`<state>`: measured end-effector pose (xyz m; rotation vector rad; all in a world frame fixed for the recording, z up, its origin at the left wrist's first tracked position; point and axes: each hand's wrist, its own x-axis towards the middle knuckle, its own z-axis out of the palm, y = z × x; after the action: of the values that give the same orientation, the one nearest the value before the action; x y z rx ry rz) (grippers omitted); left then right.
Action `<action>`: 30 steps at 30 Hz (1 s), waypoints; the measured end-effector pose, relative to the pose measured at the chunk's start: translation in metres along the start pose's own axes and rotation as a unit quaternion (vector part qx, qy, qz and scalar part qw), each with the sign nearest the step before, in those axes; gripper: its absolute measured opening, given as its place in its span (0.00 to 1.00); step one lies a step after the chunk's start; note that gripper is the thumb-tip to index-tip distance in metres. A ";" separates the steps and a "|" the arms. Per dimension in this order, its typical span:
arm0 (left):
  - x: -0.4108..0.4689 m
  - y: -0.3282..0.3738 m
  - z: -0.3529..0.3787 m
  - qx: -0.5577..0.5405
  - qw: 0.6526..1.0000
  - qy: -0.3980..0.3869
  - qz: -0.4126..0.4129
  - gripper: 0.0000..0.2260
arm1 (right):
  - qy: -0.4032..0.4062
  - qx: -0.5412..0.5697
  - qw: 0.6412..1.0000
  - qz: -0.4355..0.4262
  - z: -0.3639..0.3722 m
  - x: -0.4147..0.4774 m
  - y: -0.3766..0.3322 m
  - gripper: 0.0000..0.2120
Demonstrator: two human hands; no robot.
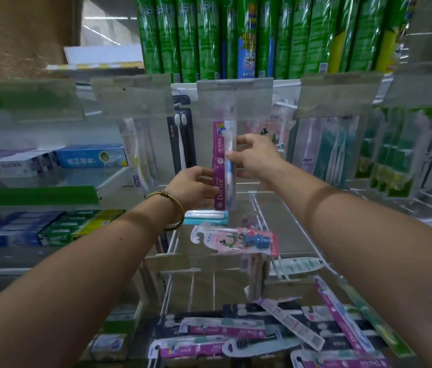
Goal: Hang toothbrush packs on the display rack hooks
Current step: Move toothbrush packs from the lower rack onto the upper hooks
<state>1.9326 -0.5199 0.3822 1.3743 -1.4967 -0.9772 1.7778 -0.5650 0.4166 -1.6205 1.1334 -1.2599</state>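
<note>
A magenta "Doctor" toothbrush pack point(224, 166) stands upright at the middle hook of the display rack, its top hidden behind a clear price-tag holder point(234, 98). My left hand point(192, 185) grips the pack's lower left edge. My right hand point(253, 158) pinches its right side higher up. Several loose toothbrush packs point(222, 333) lie in a pile at the bottom of the view. A pink children's pack point(233, 239) lies on the wire shelf below my hands.
Other toothbrush packs hang on hooks to the left point(181, 139) and right point(334, 150). Green tall packages point(209, 35) fill the top shelf. Toothpaste boxes point(90, 156) sit on the left shelves. A white wire shelf point(262, 216) extends under the hooks.
</note>
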 end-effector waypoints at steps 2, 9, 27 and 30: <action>0.005 -0.001 -0.001 -0.002 1.000 0.000 -0.004 0.17 | 0.000 -0.003 1.000 0.001 0.001 0.005 0.001 0.07; 0.014 -0.004 -0.005 -0.003 1.000 0.003 -0.016 0.19 | 0.012 -0.015 1.000 0.009 0.004 0.018 0.007 0.06; -0.021 -0.020 -0.012 0.003 0.999 0.020 -0.049 0.10 | -0.266 -0.380 0.880 0.097 -0.019 -0.047 0.039 0.21; -0.031 -0.025 -0.013 0.013 0.998 0.017 -0.052 0.11 | -0.292 -0.434 0.847 0.100 -0.017 -0.057 0.046 0.25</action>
<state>1.9542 -0.4916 0.3604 1.4925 -1.4282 -0.9969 1.7463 -0.5253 0.3609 -2.2188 1.4911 -0.0028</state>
